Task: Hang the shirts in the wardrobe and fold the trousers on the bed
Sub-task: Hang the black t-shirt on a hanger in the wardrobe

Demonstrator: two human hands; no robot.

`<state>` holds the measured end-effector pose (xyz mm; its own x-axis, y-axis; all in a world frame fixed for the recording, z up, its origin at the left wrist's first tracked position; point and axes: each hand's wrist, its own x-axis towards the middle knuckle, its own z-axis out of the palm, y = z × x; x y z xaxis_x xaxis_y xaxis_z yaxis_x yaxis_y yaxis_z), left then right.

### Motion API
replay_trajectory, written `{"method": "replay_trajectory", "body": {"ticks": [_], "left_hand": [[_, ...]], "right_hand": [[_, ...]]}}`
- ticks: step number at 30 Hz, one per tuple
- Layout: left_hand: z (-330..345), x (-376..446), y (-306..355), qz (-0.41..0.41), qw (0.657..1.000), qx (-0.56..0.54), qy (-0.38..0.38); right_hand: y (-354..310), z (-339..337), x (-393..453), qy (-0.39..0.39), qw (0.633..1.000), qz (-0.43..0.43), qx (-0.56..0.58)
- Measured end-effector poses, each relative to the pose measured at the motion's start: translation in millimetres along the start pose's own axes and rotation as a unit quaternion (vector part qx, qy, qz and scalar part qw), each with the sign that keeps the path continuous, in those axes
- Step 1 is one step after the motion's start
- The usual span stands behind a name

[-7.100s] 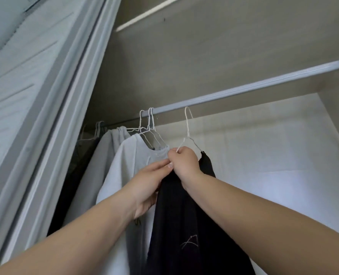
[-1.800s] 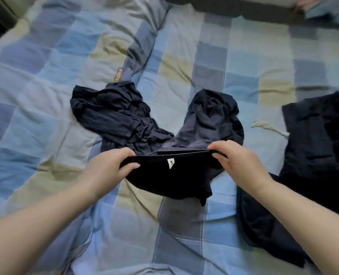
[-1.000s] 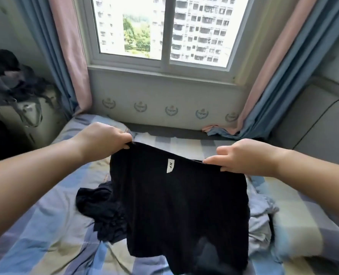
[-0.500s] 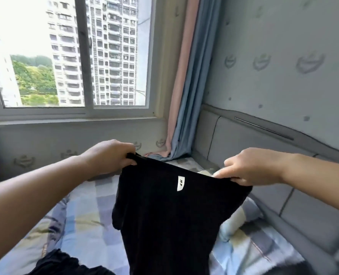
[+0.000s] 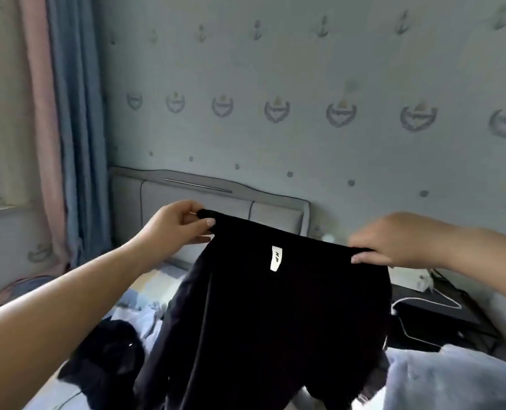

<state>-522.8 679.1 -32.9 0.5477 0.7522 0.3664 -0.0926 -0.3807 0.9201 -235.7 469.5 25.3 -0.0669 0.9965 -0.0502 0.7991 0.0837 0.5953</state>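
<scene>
A pair of black trousers (image 5: 263,327) hangs in the air in front of me, held up by the waistband, with a small white label facing me. My left hand (image 5: 175,224) pinches the waistband's left end between thumb and fingers. My right hand (image 5: 394,241) grips the right end, fingers curled over the edge. The legs drop down over the bed (image 5: 145,316) and out of the frame. Another dark garment (image 5: 109,362) lies crumpled on the bed at lower left.
A grey padded headboard (image 5: 204,199) stands against the patterned wall. Blue and pink curtains (image 5: 68,137) hang at left. A dark bedside table (image 5: 441,318) with a white device and cable is at right. Pale blue bedding (image 5: 453,377) fills the lower right.
The view has swung right, from the window to the headboard wall. Both hands keep their hold on the waistband, and the trousers hang lifted off the bed.
</scene>
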Motion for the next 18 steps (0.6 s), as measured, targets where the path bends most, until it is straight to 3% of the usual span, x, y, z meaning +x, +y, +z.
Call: {"method": "replay_trajectory", "body": {"ticks": [7, 11, 18], "left_hand": [[191.2, 19.8, 40.5, 0.015, 0.983, -0.134, -0.125], [301.6, 13.6, 71.8, 0.036, 0.962, -0.214, -0.163], [489.1, -2.0, 127.7, 0.044, 0.901, -0.361, -0.236]], "right_hand": [[64.2, 17.9, -197.2, 0.037, 0.977, 0.198, 0.064], [104.4, 37.9, -293.0, 0.042, 0.970, 0.237, 0.026], [149.1, 44.0, -432.4, -0.100, 0.945, 0.307, -0.051]]}}
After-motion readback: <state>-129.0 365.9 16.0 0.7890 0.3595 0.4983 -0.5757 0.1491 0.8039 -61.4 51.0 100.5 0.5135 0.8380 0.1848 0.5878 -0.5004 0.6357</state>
